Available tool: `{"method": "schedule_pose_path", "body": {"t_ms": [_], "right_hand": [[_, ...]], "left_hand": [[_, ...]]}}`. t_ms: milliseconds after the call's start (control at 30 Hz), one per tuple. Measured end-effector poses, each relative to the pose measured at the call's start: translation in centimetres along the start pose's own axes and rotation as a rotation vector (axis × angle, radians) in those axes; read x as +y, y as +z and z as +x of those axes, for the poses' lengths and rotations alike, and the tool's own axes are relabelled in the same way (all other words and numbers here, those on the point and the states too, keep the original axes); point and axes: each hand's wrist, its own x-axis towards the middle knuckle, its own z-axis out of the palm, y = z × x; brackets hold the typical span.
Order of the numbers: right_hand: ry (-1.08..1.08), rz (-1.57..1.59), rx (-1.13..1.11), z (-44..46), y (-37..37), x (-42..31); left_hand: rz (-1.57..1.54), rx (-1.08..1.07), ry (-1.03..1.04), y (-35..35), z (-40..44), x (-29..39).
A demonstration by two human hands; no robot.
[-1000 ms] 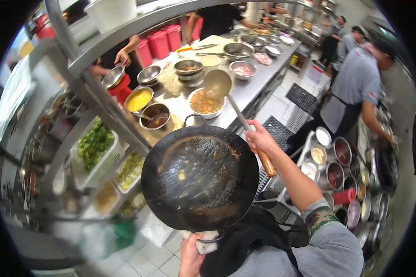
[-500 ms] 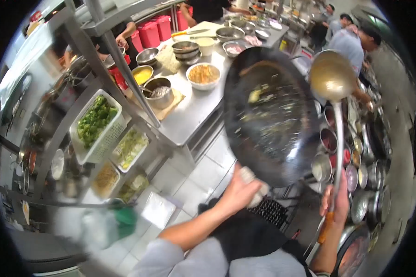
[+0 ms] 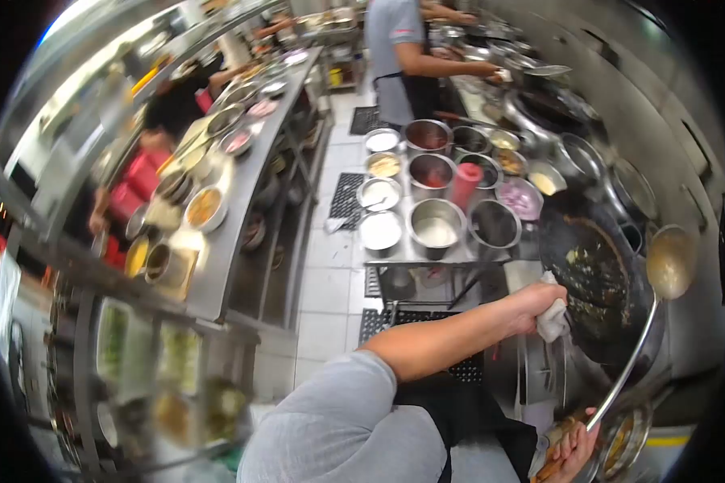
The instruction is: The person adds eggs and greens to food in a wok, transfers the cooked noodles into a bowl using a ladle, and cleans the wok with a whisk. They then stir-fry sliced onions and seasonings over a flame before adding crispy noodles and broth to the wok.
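Observation:
My left hand [image 3: 536, 304] is closed around a folded white cloth [image 3: 553, 322] at the near-left edge of a dark wok [image 3: 612, 342]. Oily residue and small pale food scraps cling to the wok's inside. At the lower right, my right hand [image 3: 573, 447] grips the wooden handle of a long metal ladle [image 3: 670, 264]. The ladle's bowl is up beside the wok's right side, apart from my hands. Below the ladle, near my right hand, is a metal bowl [image 3: 627, 439] with food in it, partly hidden.
Several metal pots, including a pot of white contents [image 3: 437, 227], crowd a stand left of the wok, with a red squeeze bottle [image 3: 466, 183]. A co-worker [image 3: 399, 60] stands beyond it. A long steel counter [image 3: 232, 225] with bowls runs along the left.
The view has turned right. The wok has gone from beside the left counter to the stove side, and the ladle has moved along with it. Both hands keep their holds.

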Motion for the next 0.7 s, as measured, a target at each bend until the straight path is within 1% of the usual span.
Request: {"method": "schedule_pose_path", "body": {"t_ms": [33, 67, 167, 200, 233, 267, 300, 367, 433, 467, 567, 600, 667, 700], "right_hand": [[-0.004, 0.013, 0.068, -0.7, -1.1, 0.2], [-0.050, 0.027, 0.083, 0.4, -1.6, 0.9], [-0.007, 0.089, 0.371, -1.5, -3.5, 2.1], [0.027, 0.134, 0.459, -2.3, -2.8, 1.9], [0.062, 0.236, 0.477, -2.7, -3.7, 2.6], [0.065, 0.312, 0.481, -3.0, -3.0, 2.3], [0.067, 0.323, 0.509, -2.8, -3.0, 2.7], [0.046, 0.350, 0.536, -3.0, -2.4, 2.9], [0.024, 0.381, 0.494, -2.3, -2.0, 2.6], [-0.002, 0.342, 0.479, -2.0, -1.7, 2.6], [-0.074, 0.423, 0.472, -0.4, 0.0, 3.9], [-0.049, 0.409, 0.519, 0.3, 0.7, 3.7], [-0.077, 0.414, 0.495, 1.6, 2.4, 3.9], [-0.090, 0.413, 0.491, 1.9, 3.0, 3.8]], "left_hand": [[0.014, 0.001, -0.116, 1.5, 2.1, -0.7], [0.015, 0.037, -0.144, 2.4, 5.4, -1.2], [-0.107, -0.071, -0.236, 4.0, 11.9, -6.0], [-0.082, -0.150, -0.374, 4.3, 13.8, -6.9], [-0.020, -0.107, -0.347, 4.6, 14.7, -7.7], [-0.032, -0.091, -0.346, 4.7, 16.3, -8.7], [-0.038, -0.165, -0.374, 4.1, 18.2, -8.9], [0.035, -0.151, -0.435, 4.7, 21.3, -9.3], [0.093, -0.102, -0.515, 6.4, 23.8, -9.1], [0.115, -0.064, -0.535, 6.7, 24.5, -8.7], [0.167, -0.116, -0.478, 6.9, 27.0, -9.4], [0.192, -0.103, -0.420, 7.4, 26.7, -9.1], [0.270, -0.156, -0.432, 4.9, 29.1, -9.0], [0.306, -0.187, -0.445, 4.2, 28.9, -8.3]]}}
